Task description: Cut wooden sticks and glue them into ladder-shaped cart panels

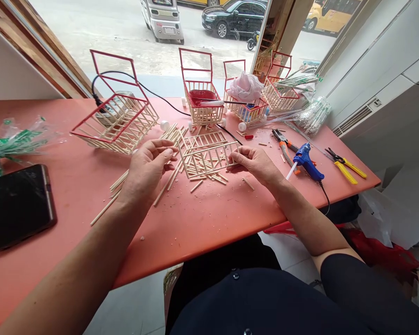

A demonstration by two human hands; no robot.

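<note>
A small ladder-like frame of thin wooden sticks (211, 157) is held up between my two hands, just above the table. My left hand (152, 163) is closed, its thumb and fingertips at the frame's left end. On the right end, my right hand (253, 163) pinches the frame between thumb and fingers. Under and behind it lie loose cut wooden sticks (207, 177), short and long, in a scattered pile. Longer sticks (171, 181) spread beside my left hand.
Stick-built model carts with red-edged baskets (125, 122) stand along the back. A blue glue gun (309, 163), pliers (284, 142) and yellow-handled cutters (345, 167) lie right. A dark phone (23, 207) and green-and-clear plastic packaging (19, 142) lie left on the red table (181, 237).
</note>
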